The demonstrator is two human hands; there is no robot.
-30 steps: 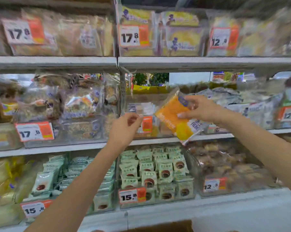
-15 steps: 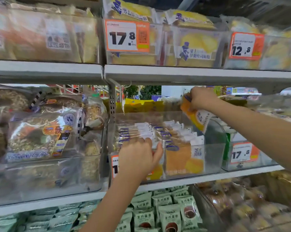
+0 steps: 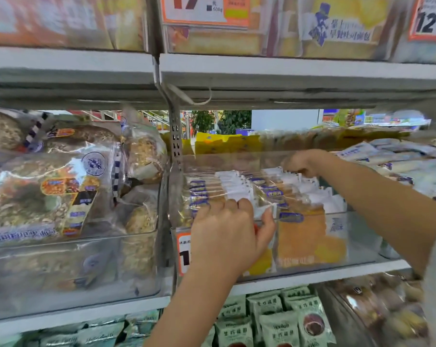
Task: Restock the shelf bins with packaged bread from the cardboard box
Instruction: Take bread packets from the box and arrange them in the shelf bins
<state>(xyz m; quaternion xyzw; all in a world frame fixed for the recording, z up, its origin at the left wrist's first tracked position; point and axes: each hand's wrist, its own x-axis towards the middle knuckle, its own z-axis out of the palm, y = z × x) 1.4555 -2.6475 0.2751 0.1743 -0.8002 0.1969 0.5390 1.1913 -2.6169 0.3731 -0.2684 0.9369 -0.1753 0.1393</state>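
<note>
A clear plastic bin [image 3: 362,236] on the middle shelf holds upright rows of orange bread packs [image 3: 309,236] with white and purple tops. My left hand [image 3: 227,234] grips the bin's front rim, fingers curled over the front packs and thumb against a pack to the right. My right hand [image 3: 304,162] reaches over the row to the bin's back. Its fingers curl down onto the top of a pack there, and that pack is mostly hidden. The cardboard box is out of view.
The upper shelf edge [image 3: 287,71] hangs low above the bin. Large seeded loaves [image 3: 61,184] fill the bin to the left, and white packs [image 3: 399,169] lie to the right. Green packets [image 3: 274,326] stand on the shelf below. An orange price tag [image 3: 183,254] is on the bin's front.
My right hand carried the orange pack from in front of the shelf up over the bin and lowered it behind the row. My left hand moved onto the bin's front rim. The view moved closer.
</note>
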